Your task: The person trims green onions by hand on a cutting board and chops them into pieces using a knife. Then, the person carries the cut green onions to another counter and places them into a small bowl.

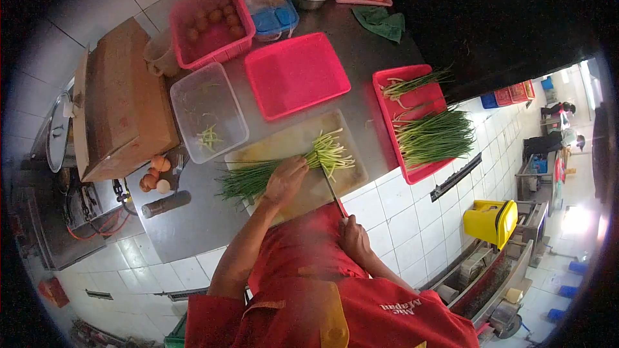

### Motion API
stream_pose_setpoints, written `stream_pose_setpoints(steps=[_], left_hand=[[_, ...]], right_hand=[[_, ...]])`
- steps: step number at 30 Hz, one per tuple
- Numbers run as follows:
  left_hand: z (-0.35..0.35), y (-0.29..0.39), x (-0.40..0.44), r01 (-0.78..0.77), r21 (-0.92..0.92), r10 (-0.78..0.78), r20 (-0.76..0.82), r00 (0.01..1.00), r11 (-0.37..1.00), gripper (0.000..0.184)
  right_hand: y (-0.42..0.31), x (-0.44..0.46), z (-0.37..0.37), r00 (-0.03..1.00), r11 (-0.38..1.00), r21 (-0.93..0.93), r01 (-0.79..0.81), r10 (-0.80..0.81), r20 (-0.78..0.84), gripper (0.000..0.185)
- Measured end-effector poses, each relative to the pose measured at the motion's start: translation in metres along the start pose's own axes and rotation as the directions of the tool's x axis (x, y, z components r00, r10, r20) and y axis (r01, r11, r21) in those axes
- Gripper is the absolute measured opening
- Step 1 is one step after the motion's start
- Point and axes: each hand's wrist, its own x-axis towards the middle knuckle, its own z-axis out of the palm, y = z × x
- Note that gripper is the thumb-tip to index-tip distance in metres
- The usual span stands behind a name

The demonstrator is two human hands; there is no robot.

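Observation:
A bunch of green onions point(248, 179) lies across the cutting board point(309, 194), its pale root ends point(332, 153) pointing right. My left hand point(285, 182) is closed over the bunch near the pale ends and presses it to the board. In my right hand point(354, 237) is the handle of a knife point(333, 192). The blade points away from me, and its tip end meets the bunch just right of my left hand. Whether the blade has cut through cannot be seen. A clear plastic container point(237, 106) behind the board holds a few pale green cut pieces point(208, 136).
To the right, a red tray point(385, 130) holds more green onions point(433, 138). Behind the board is a pink tray point(296, 76); a pink basket point(213, 63) with round brown items stands farther back. Eggshells point(155, 173) and a cardboard box point(126, 103) are at left.

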Motion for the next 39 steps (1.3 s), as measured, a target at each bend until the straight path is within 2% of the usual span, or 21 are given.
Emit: stream_pose_setpoints(steps=[1,3,4,6,10,12,14,16,18,22,24,28,30,31,32,34,37,39], left_hand=[[0.0,0.001,0.002,0.016,0.006,-0.017,0.032,0.999,1.0,0.018],[0.001,0.002,0.0,0.008,0.01,-0.008,0.014,1.0,1.0,0.018],[0.001,0.002,0.0,0.003,0.022,-0.003,-0.003,1.0,1.0,0.018],[-0.004,0.004,0.001,0.016,0.027,-0.017,0.034,0.999,1.0,0.018],[-0.007,0.004,-0.001,0.038,0.021,-0.039,0.075,0.996,0.999,0.02],[-0.005,-0.001,0.0,-0.003,0.045,-0.001,0.092,0.996,0.999,0.02],[-0.004,-0.004,0.0,-0.036,0.075,0.029,0.103,0.994,0.997,0.02],[-0.002,-0.004,0.0,-0.032,0.038,0.029,0.063,0.998,0.999,0.019],[-0.001,-0.003,0.002,-0.034,0.018,0.033,0.044,0.998,0.999,0.019],[0.001,-0.002,0.003,-0.039,-0.003,0.039,-0.007,0.999,0.999,0.019],[0.0,0.001,0.003,-0.046,0.003,0.046,-0.024,0.999,0.999,0.019],[-0.006,0.005,0.006,-0.03,-0.015,0.03,-0.015,0.999,0.999,0.02],[-0.004,0.002,0.002,-0.025,-0.018,0.025,-0.012,1.0,1.0,0.019],[-0.002,0.001,0.0,-0.022,-0.025,0.021,-0.011,1.0,0.999,0.018],[0.001,-0.002,-0.005,-0.024,-0.025,0.024,-0.006,1.0,0.999,0.018],[0.003,-0.005,-0.012,-0.037,0.021,0.037,-0.004,0.999,0.999,0.017],[-0.009,0.006,-0.01,0.013,0.016,-0.013,0.03,0.999,1.0,0.021],[-0.01,0.007,-0.011,0.022,0.024,-0.023,0.032,0.999,0.999,0.022]], right_hand=[[0.001,0.005,0.003,1.0,1.0,-0.001,-0.001,0.001,-0.006,0.025],[-0.01,0.018,0.005,0.983,0.994,-0.034,0.107,-0.111,-0.145,0.024],[-0.019,0.028,0.004,0.983,0.994,-0.037,0.106,-0.11,-0.146,0.024],[-0.042,0.053,0.001,0.985,0.998,0.07,0.001,0.011,-0.174,0.026],[-0.065,0.076,-0.012,0.981,1.0,0.018,0.007,-0.004,-0.195,0.029],[-0.069,0.076,-0.021,0.991,1.0,0.005,-0.025,0.025,-0.128,0.032],[-0.064,0.069,-0.018,0.988,1.0,0.006,-0.027,0.027,-0.149,0.033],[-0.056,0.056,-0.014,0.986,1.0,0.007,-0.03,0.031,-0.166,0.034],[-0.044,0.042,-0.015,0.992,0.998,-0.005,-0.067,0.067,-0.103,0.034],[-0.023,0.02,-0.019,0.996,0.999,-0.017,-0.049,0.048,-0.082,0.033],[-0.012,0.019,-0.019,0.987,0.988,0.058,0.141,-0.136,-0.091,0.029],[-0.002,0.034,-0.018,0.991,0.987,0.113,0.119,-0.11,-0.083,0.033],[-0.014,0.043,-0.035,0.971,0.989,0.095,0.113,-0.089,-0.221,0.037],[-0.026,0.045,-0.053,0.974,0.982,0.158,0.1,-0.064,-0.219,0.041],[-0.023,0.054,-0.06,0.978,0.995,0.096,-0.015,0.035,-0.206,0.04],[-0.004,0.071,-0.066,0.955,0.988,-0.054,-0.142,0.123,-0.269,0.04],[0.013,0.088,-0.077,0.863,0.995,-0.093,-0.032,-0.02,-0.506,0.029],[0.022,0.102,-0.081,0.861,0.996,-0.087,-0.007,-0.039,-0.507,0.029]])
